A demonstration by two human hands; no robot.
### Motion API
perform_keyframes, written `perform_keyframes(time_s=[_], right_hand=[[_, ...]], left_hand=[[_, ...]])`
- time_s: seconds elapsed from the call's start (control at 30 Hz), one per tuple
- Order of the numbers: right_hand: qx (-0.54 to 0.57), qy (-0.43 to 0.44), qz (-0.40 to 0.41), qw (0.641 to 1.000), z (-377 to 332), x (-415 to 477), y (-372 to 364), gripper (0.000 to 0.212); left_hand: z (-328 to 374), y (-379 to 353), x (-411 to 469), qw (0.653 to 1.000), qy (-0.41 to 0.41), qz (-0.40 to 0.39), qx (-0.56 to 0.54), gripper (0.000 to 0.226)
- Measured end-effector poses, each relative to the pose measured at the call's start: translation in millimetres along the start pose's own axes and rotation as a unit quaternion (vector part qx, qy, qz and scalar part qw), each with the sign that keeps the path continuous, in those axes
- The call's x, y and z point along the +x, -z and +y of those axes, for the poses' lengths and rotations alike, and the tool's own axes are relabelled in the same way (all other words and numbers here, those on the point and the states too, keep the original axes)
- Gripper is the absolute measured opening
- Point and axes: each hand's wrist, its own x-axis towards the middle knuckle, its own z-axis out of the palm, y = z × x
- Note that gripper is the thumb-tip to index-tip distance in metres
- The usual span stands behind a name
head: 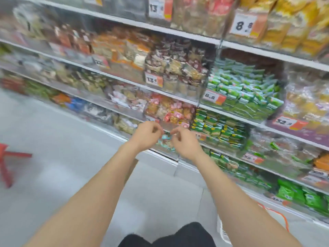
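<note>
Teal packets (pixel 166 139) sit at the front edge of the low shelf (pixel 165 155), just left of the green packs (pixel 219 129). Left hand (pixel 147 134) and right hand (pixel 185 143) meet over them, fingers curled as if pinching. Motion blur, so I cannot tell if either actually holds one. Risk: a loose pinch lets a packet drop to the floor (pixel 53 139), or drags neighbours off the edge.

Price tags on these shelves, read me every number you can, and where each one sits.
"13": top-shelf tag
"8.8": upper-right tag
"13": brown-packet tag
"8.8": green-packet tag
"32": far-right tag
Small digits after 13 and 32, lower tags, packet print: too blurred.
</note>
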Motion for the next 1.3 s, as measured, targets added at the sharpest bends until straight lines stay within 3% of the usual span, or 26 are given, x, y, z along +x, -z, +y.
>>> perform_keyframes(time_s=[0.13, 0.33, 0.5, 0.7, 0.97, 1.3], right_hand=[[0.050, 0.008, -0.049, 0.998, -71.9, 32.1, -81.3, 0.018], [0.059, 0.037, -0.142, 0.987, -156.3, 97.3, -178.4, 0.027], [0.028, 0.044, -0.238, 0.970, -214.5, 191.9, -252.2, 0.022], [-0.047, 0.117, -0.347, 0.929, -315.4, 307.7, -334.9, 0.028], [-0.059, 0.179, -0.367, 0.911, -461.7, 428.7, -451.1, 0.030], [-0.105, 0.171, -0.350, 0.915, -625.6, 570.4, -612.7, 0.031]], left_hand=[[-65.4, 67.3, -18.6, 0.996, 0.055, 0.073, -0.018, 0.027], [-155.1, 147.0, -6.1, 0.984, 0.127, 0.117, -0.040, 0.036], [-236.1, 229.1, 33.0, 0.977, 0.172, 0.129, -0.017, 0.027], [-321.7, 361.3, 71.2, 0.962, 0.239, 0.133, -0.002, 0.024], [-438.0, 511.6, 111.3, 0.948, 0.272, 0.162, -0.018, 0.023], [-621.5, 707.3, 186.3, 0.960, 0.260, 0.102, 0.019, 0.031]])
